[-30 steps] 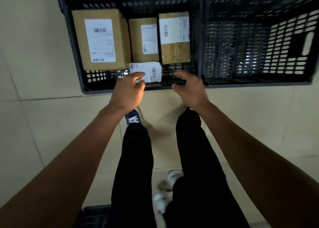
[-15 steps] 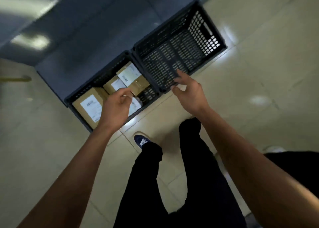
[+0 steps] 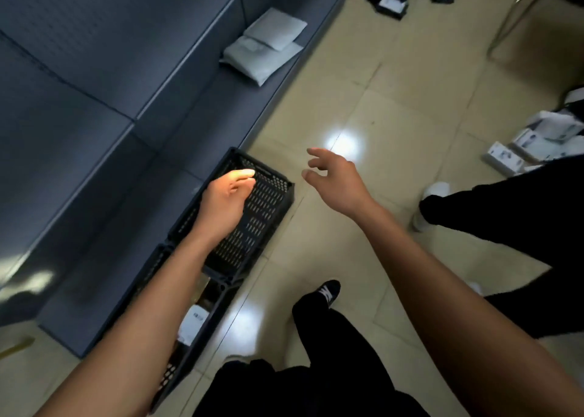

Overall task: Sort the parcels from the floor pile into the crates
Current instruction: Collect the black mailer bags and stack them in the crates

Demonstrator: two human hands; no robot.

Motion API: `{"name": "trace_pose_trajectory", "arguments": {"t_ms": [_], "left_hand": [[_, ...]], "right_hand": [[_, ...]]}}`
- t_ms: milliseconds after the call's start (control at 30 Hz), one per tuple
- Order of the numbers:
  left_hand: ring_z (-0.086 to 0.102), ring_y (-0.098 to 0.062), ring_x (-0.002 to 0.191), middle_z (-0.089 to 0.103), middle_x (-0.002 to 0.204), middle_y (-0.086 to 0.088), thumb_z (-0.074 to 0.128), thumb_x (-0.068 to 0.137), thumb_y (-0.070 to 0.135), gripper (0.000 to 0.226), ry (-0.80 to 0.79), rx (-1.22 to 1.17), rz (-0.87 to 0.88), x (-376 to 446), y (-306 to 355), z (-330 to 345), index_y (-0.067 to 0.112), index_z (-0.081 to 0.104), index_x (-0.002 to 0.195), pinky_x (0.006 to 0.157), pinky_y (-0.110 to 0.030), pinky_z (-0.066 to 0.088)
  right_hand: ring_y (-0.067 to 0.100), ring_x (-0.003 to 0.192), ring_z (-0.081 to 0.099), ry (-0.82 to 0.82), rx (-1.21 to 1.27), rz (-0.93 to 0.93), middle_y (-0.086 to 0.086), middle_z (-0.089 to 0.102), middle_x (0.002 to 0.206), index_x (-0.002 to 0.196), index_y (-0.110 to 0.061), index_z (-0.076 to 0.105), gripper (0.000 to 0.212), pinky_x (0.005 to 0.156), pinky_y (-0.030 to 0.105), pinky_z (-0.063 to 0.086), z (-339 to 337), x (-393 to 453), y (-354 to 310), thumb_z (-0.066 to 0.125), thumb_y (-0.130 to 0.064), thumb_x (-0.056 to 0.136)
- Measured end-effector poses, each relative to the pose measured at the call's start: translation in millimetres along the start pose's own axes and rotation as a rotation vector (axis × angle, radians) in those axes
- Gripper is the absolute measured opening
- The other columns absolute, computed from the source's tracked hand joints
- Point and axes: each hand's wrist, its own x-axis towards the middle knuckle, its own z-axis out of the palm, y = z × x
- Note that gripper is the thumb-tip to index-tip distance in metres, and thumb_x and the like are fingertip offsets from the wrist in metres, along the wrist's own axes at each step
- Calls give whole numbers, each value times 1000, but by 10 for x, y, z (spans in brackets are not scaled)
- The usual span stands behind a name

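Note:
Two black slatted crates stand side by side against a dark shelf unit. The farther crate (image 3: pixel 271 201) holds nothing that I can see. The nearer crate (image 3: pixel 218 306) shows a white-labelled parcel (image 3: pixel 194 323) beside my left forearm. My left hand (image 3: pixel 226 203) hovers over the farther crate with loosely curled fingers and holds nothing. My right hand (image 3: pixel 335 181) floats above the floor tiles, fingers spread and relaxed. Parcels lie in piles on the floor at the right (image 3: pixel 537 141) and at the top (image 3: pixel 392 4).
Grey padded mailers (image 3: pixel 265 47) lie on the low shelf (image 3: pixel 205 116). Another person's black-trousered leg and white shoe (image 3: pixel 436 192) stand at the right. My own legs and dark shoe (image 3: pixel 328 291) are below. A metal chair leg (image 3: pixel 512 9) is at top right.
My view has swung right, away from the crates toward the floor piles. Both hands have left the filled crate; the left now hovers over the other crate, the right over the floor.

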Motion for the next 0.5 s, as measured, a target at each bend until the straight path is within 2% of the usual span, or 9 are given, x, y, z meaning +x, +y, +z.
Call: {"name": "trace_pose_trajectory", "arguments": {"t_ms": [67,233,333,500], "left_hand": [[67,2,99,75,110,10,62,98,21,25,-1,9,66,170,352,220,24,73,121,91,-28,51],[65,-7,111,72,118,7,59,100,15,28,-64,78,180,571,1069,732,30,69,122,106,-30,48],[64,-7,111,70,117,11,60,99,19,32,-80,174,250,816,1437,987,27,67,129,106,-33,49],[60,-5,116,67,126,13,59,101,27,31,-126,296,377,1302,1985,1320,27,67,131,105,-27,44]], "right_hand": [[16,125,57,34,-4,-5,-1,63,135,145,-23,53,48,100,24,42,-399,68,29,62,-30,99],[16,121,56,65,-30,24,-2,59,140,145,-25,53,47,91,21,36,-1115,120,230,62,-34,99],[17,122,55,78,-66,43,-2,57,144,145,-24,54,46,93,22,36,-1434,224,350,60,-34,100],[15,119,55,165,-72,78,-4,57,143,142,-26,56,44,98,26,40,-1942,610,472,60,-34,100]]}}
